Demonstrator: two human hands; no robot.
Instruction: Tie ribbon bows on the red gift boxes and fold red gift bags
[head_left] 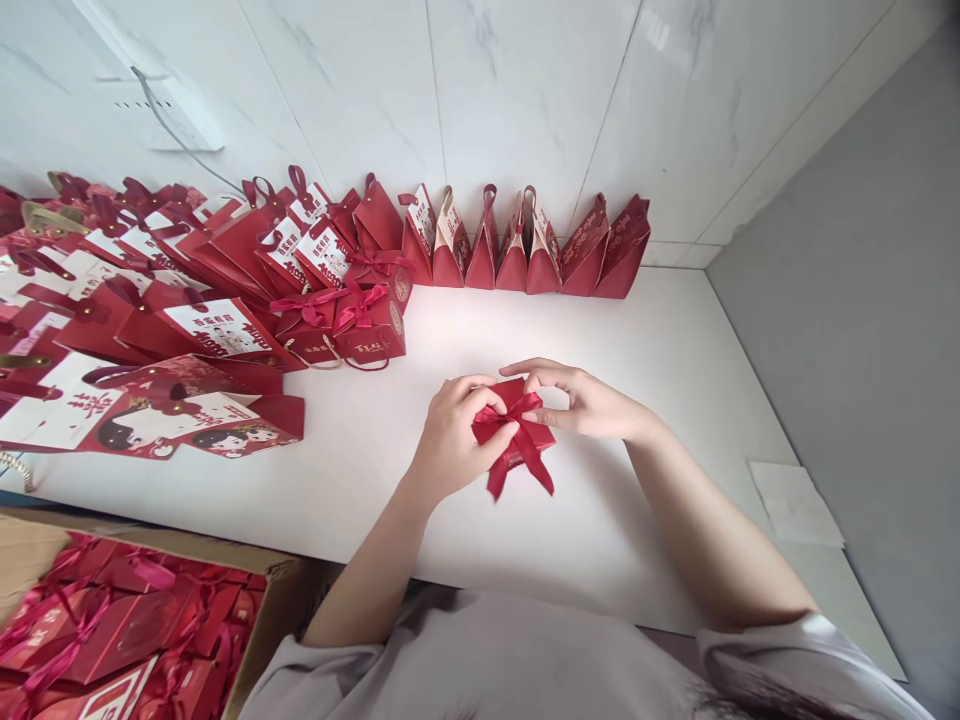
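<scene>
A small red gift box (525, 438) with a red ribbon bow (517, 432) rests on the white table (637, 350) in front of me. My left hand (454, 435) is curled round the box's left side, fingers pinching the ribbon. My right hand (581, 400) touches the top right of the box, its fingertips closed on the bow. The ribbon's two tails hang down over the box's near side.
A row of upright red gift bags (525, 245) lines the tiled wall. Many more bags and flat red boxes (150, 330) pile up at the left. A cardboard carton (127, 630) of red boxes sits at the lower left. A white sheet (795, 500) lies on the grey floor at right.
</scene>
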